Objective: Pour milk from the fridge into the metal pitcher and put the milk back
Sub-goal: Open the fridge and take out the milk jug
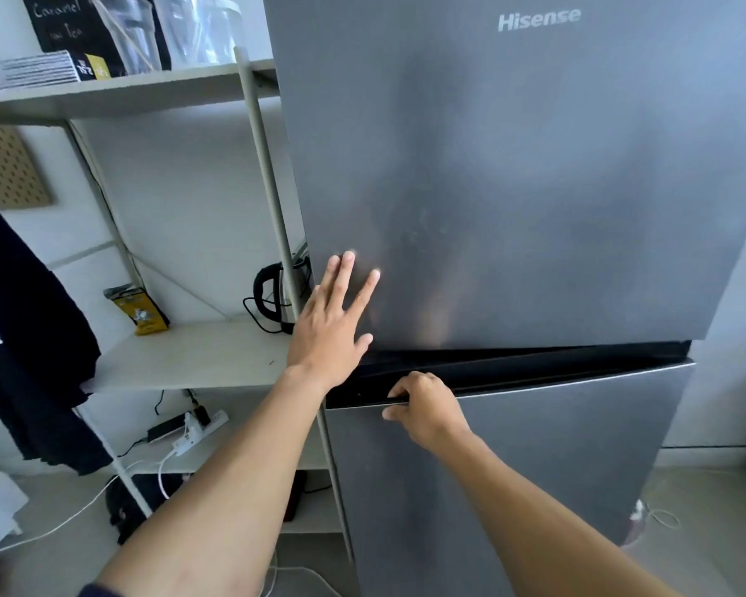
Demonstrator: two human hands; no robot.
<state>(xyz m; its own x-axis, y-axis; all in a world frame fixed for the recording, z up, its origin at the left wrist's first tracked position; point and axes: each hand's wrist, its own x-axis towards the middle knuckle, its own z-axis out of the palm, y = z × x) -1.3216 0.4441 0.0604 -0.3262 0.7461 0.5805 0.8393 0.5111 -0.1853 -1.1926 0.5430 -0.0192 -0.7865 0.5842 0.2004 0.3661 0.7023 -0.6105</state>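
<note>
A grey two-door fridge [513, 187] fills the right of the head view. My left hand [332, 321] lies flat with fingers spread on the upper door, near its lower left corner. My right hand [423, 407] curls over the top edge of the lower door [535, 458], fingers tucked into the dark gap between the doors. The lower door stands slightly ajar at its left side. The fridge's inside is hidden. No milk or metal pitcher is in view.
A white shelf unit [182, 355] stands left of the fridge, holding a black kettle [276, 295], a yellow bag [145, 312] and clear containers [164, 32] up top. A power strip [190, 428] and cables lie below. Dark clothing [27, 338] hangs at far left.
</note>
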